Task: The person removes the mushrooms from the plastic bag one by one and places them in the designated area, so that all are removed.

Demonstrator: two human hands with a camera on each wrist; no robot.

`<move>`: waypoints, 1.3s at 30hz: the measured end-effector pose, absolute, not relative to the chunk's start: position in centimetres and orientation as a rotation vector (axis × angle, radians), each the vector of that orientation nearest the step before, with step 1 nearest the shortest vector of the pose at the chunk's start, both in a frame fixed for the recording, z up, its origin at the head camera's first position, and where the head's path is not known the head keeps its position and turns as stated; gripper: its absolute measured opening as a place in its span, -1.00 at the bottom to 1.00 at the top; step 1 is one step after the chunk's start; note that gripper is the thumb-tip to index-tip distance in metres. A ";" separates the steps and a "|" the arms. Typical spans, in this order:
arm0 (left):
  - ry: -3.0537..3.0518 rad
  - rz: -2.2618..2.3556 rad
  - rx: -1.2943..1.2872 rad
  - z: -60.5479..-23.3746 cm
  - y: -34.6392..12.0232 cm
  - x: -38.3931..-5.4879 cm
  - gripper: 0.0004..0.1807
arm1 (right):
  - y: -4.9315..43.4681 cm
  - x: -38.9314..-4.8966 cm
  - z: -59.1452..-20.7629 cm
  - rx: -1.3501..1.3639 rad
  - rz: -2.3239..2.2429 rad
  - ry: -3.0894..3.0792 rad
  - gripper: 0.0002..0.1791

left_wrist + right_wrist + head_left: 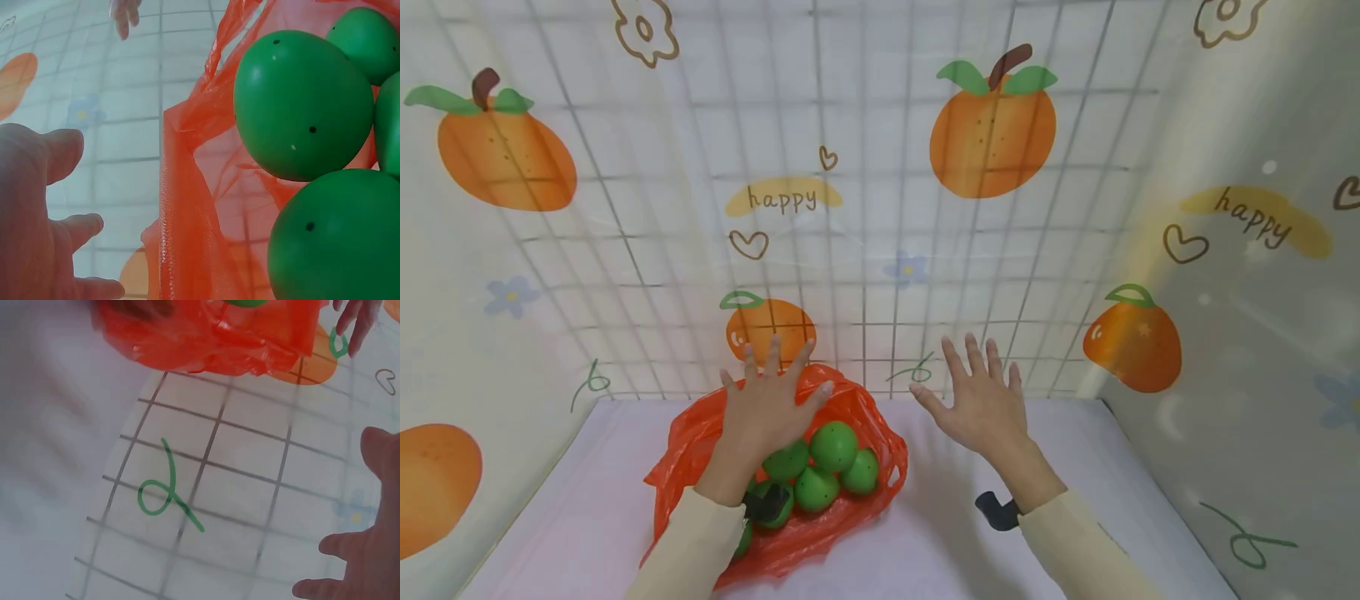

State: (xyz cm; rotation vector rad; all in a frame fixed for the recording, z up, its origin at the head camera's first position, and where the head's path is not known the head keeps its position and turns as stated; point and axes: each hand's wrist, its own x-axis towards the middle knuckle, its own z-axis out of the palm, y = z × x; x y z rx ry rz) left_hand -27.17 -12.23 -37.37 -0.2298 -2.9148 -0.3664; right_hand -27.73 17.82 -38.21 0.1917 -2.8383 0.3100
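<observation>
My left hand (pixel 765 412) is spread with straight fingers over a red plastic bag (pixel 692 433), holding nothing. Several round green fruits with small black dots, such as the top green fruit (pixel 833 447), lie in the bag's wide mouth. The left forearm hides part of the bag and some fruits. To the right of the bag, my right hand (pixel 985 408) hovers with its fingers fanned out, also holding nothing. In the left wrist view, green fruits (pixel 303 106) fill the right side, with the thumb and fingers apart from them.
A pale tabletop (pixel 925 533) lies under the bag. White curtain-like sheeting printed with orange fruits (pixel 992 137), hearts and the word happy encloses the back and sides, with a wire grid (pixel 880 333) showing through behind. Each wrist wears a black camera mount (pixel 997 510).
</observation>
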 end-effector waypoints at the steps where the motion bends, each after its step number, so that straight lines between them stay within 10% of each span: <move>1: -2.917 -0.379 -0.227 -37.4 -12.3 -27.1 -0.12 | 17.7 -27.7 -38.2 0.193 0.314 -2.836 0.07; 39: -2.697 -0.802 -0.231 -37.1 -17.9 -21.0 -0.44 | 11.1 -24.8 -41.3 0.343 0.795 -2.640 -0.04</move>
